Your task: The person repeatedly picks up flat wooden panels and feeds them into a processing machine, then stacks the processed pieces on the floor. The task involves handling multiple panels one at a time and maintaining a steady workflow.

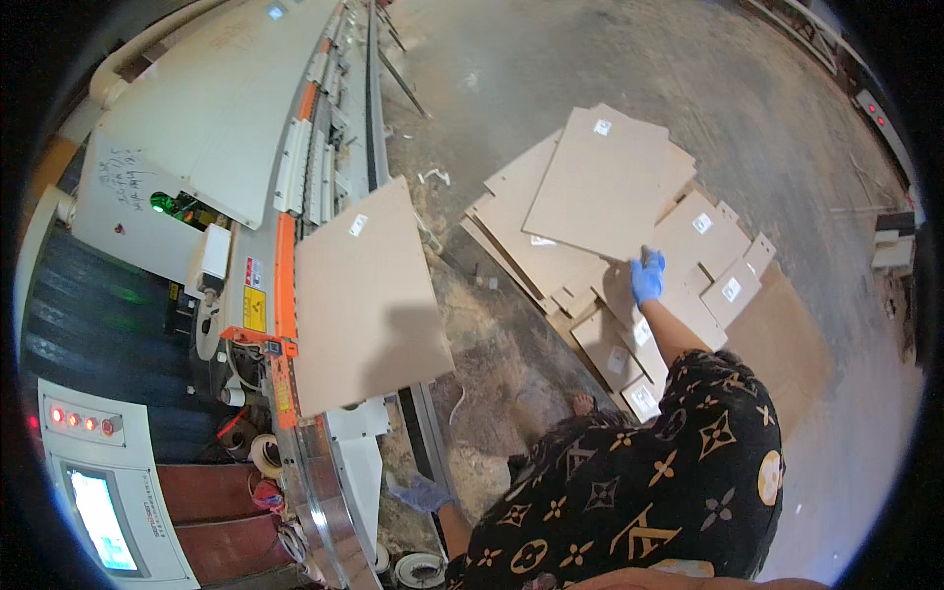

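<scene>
My right hand (647,276), in a blue glove, is closed at the near edge of a large beige board (610,187). That board lies on top of an uneven pile of boards, and a small white label is stuck near its far end. To the left, my left hand (421,493), in a pale glove, is low beside the machine's white bracket (354,462). Its fingers look stretched out, with nothing seen in them. Another labelled board (369,295) rests against the machine's orange-edged feed side, apart from both hands.
Smaller labelled boards (733,287) spread around the pile, over a brown sheet (782,344) on the floor. The long white machine (197,118) runs along the left. A control panel (103,492) with a lit screen and red lights stands at the lower left.
</scene>
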Demonstrator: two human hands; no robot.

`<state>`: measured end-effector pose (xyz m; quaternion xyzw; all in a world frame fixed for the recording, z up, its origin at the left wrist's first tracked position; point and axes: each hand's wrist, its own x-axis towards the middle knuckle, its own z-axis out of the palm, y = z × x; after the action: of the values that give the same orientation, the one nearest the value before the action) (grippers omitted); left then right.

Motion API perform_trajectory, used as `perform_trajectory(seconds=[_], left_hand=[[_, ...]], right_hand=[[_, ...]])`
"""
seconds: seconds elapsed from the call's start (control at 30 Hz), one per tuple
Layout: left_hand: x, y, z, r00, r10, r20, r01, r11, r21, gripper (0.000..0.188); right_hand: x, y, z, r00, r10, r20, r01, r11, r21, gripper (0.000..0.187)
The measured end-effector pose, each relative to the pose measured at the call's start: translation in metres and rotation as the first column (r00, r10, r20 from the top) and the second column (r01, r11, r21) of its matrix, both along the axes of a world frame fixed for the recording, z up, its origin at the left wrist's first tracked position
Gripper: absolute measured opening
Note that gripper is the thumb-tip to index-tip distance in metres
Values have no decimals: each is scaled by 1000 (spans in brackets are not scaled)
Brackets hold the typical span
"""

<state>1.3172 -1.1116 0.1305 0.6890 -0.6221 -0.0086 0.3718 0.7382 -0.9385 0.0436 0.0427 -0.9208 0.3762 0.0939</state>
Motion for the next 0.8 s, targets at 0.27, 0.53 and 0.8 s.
perform_trajectory(seconds=[0.27, 0.53, 0.8], left_hand=[[-31, -8, -2, 982, -187, 32, 189, 966, -173, 64], [-108, 27, 20, 819, -453, -352, 503, 862, 61, 58], [-176, 31, 28, 493, -643, -586, 793, 610, -3, 57]], right_hand=[[-12, -8, -6, 785, 135, 604, 411, 617, -671, 62], [36, 98, 161, 999, 14, 53, 8, 920, -393, 37], [102, 109, 213, 784, 418, -458, -451, 892, 43, 29]])
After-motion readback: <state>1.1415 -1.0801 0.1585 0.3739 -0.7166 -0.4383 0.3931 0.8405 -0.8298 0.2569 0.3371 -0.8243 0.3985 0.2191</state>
